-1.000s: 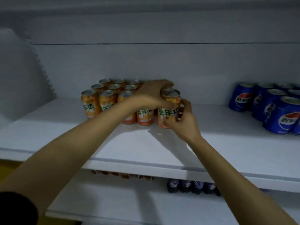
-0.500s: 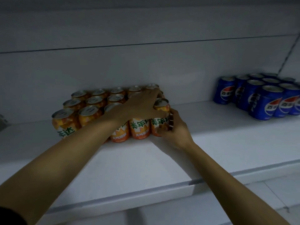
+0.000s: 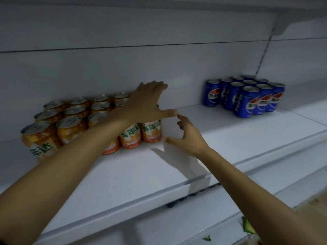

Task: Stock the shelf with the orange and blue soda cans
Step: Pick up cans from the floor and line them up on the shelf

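Fingers, left: the left hand [image 3: 144, 105] lies flat and spread over the tops of the orange cans [image 3: 74, 121] at the right end of the block, thumb stretched toward three o'clock, gripping nothing.
Fingers, right: the right hand [image 3: 190, 137] hangs just beside the nearest orange can [image 3: 151, 131], at about four o'clock from it, fingers loosely curved and apart, thumb low, empty; forefinger tip near the left thumb tip, whether touching I cannot tell.
Orange cans: upright, packed in tight rows on the shelf [image 3: 221, 138], at about nine o'clock from the middle of the head view; front-row labels face out.
Blue cans: the blue cans [image 3: 247, 98] stand upright in their own cluster at about two o'clock, well apart from the orange block, bare shelf between.
Step in hand: judged from the empty hands at the block's corner, a can looks set in place and the grip is off it; the orange group is being squared up.
Next move: likely a reach away for another can, either colour; it calls for lifting the left palm straight up so no can tips, and setting the newcomer upright at the block's three o'clock edge, touching its neighbour.
Surroundings: a lower shelf edge [image 3: 221, 225] at six o'clock, something green [image 3: 246, 227] at five o'clock, too blurred to name.
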